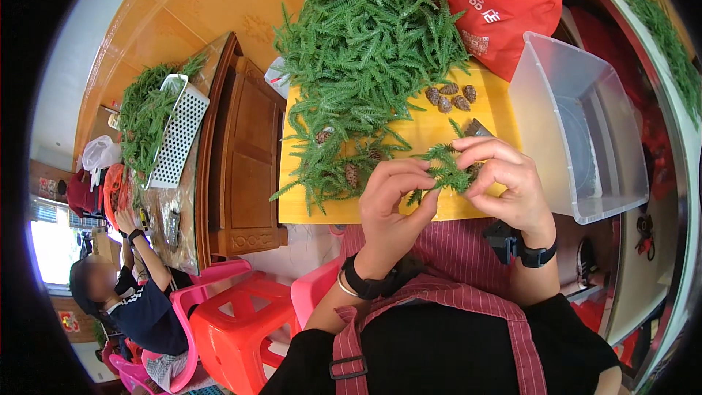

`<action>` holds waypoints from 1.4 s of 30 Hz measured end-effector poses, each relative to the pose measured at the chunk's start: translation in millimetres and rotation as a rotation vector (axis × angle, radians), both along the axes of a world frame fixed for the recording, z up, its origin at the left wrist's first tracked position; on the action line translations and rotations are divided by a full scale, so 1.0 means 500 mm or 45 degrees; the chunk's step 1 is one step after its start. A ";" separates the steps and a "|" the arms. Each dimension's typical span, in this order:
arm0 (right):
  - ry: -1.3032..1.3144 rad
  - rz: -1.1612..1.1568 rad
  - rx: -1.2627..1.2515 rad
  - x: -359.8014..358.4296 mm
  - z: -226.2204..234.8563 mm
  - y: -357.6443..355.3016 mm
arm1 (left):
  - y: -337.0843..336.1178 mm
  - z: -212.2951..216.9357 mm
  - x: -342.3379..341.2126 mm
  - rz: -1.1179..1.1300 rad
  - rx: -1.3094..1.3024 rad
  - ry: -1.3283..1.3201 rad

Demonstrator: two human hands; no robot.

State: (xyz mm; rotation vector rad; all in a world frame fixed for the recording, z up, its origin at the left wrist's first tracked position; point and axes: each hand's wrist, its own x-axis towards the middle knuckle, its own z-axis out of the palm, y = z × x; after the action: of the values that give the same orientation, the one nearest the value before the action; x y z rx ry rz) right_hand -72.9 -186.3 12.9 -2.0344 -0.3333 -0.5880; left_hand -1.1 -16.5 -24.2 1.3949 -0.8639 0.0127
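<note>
Over the near edge of the yellow tabletop (329, 210), both hands pinch a small green artificial pine sprig (446, 167). My left hand (393, 194) grips its left side between thumb and fingertips. My right hand (504, 179) is closed on its right side, where part of a brown pine cone (474, 170) shows by the fingers. Just beyond lies a small dark object (477, 129) whose kind I cannot make out. Several loose pine cones (444, 104) sit farther back. To the left, finished-looking sprigs with pine cones (352, 174) lie at the foot of a large green sprig pile (369, 36).
A red bag of pine cones (504, 25) stands at the back right, beside a translucent plastic bin (585, 132). At left, a co-worker (150, 307) sits by a wooden cabinet (245, 153) bearing a white basket (179, 135) and greenery. A red stool (234, 322) stands nearby.
</note>
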 end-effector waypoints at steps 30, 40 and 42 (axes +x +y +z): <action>0.125 -0.041 0.116 -0.002 -0.009 0.006 | 0.008 0.006 0.000 0.080 0.093 0.150; 0.135 -0.095 0.161 0.000 -0.004 0.014 | 0.007 0.014 0.004 0.137 0.148 -0.002; 0.133 -0.110 0.099 0.000 -0.001 0.014 | 0.007 0.018 0.002 0.150 0.211 -0.060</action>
State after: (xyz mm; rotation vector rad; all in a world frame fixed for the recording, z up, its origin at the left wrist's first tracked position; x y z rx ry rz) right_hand -72.7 -179.2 12.4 -2.0036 -0.1587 -0.5373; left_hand -0.3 -12.9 -15.0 1.6053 -0.8354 0.0661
